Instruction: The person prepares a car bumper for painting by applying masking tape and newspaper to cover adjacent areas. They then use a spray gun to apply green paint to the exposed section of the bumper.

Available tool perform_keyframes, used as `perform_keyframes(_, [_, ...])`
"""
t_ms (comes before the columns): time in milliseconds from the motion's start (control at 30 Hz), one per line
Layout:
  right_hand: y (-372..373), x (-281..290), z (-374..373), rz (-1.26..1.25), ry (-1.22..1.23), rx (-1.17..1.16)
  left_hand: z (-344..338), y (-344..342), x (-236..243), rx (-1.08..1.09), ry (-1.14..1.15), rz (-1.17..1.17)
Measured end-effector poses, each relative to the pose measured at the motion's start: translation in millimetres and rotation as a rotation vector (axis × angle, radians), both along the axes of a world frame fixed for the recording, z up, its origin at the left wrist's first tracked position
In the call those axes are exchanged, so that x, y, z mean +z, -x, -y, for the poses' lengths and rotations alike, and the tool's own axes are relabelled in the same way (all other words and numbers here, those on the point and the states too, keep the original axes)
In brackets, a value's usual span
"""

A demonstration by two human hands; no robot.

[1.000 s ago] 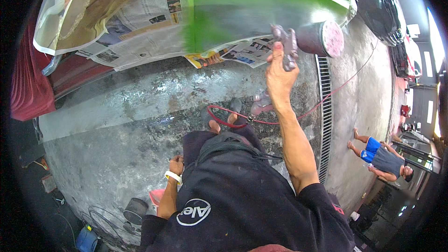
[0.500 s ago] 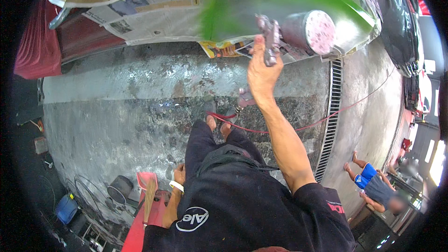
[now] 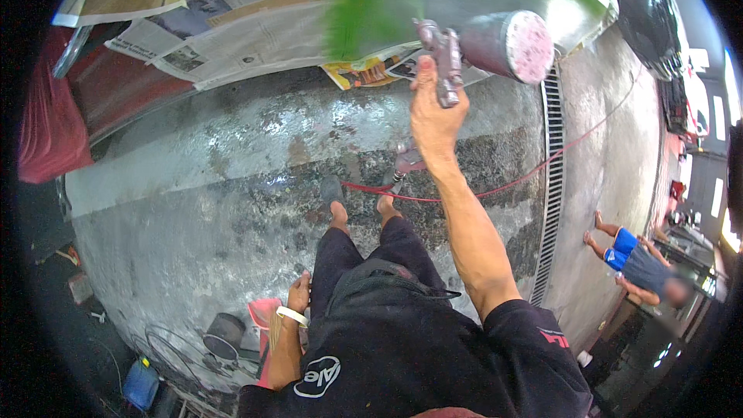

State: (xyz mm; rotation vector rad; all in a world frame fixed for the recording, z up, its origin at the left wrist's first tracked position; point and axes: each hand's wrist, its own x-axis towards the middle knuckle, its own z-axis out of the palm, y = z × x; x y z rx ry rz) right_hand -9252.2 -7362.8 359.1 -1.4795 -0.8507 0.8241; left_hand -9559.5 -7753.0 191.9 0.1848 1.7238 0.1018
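My right hand (image 3: 439, 120) is wrapped around a paint spray gun (image 3: 445, 70), thumb up along its body. A round, pink-stained paint cup (image 3: 529, 48) sits at the gun's right side. The gun's handle (image 3: 410, 159) shows below my hand, joined to a thin red hose (image 3: 429, 199). The gun faces a panel (image 3: 395, 0) coated bright green along the left and top, with a grey, glossy middle. My left hand (image 3: 299, 292) hangs beside my left thigh, fingers loosely curled in, nothing seen in them; a pale band is at that wrist.
Newspaper sheets (image 3: 263, 39) mask the left of the panel. Red cloth (image 3: 54, 128) hangs at far left. A drain grate (image 3: 551, 162) crosses the wet concrete floor. A dark bucket (image 3: 224, 335) and red dustpan (image 3: 265, 314) lie behind my left. Another person (image 3: 642, 267) is at right.
The view has shifted, and my feet have moved apart. My right hand still holds the spray gun up to the panel. The left hand stays low by my thigh.
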Motion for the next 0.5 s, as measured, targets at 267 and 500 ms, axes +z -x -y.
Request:
perform_keyframes(267, [-35,-14,14,0.151,-0.004,-0.33,-47,-14,-33,-0.809,0.135,0.002])
perform_keyframes(500, [15,-32,6,0.128,-0.001,-0.244,-48,-10,-69,-0.896,0.25,0.044])
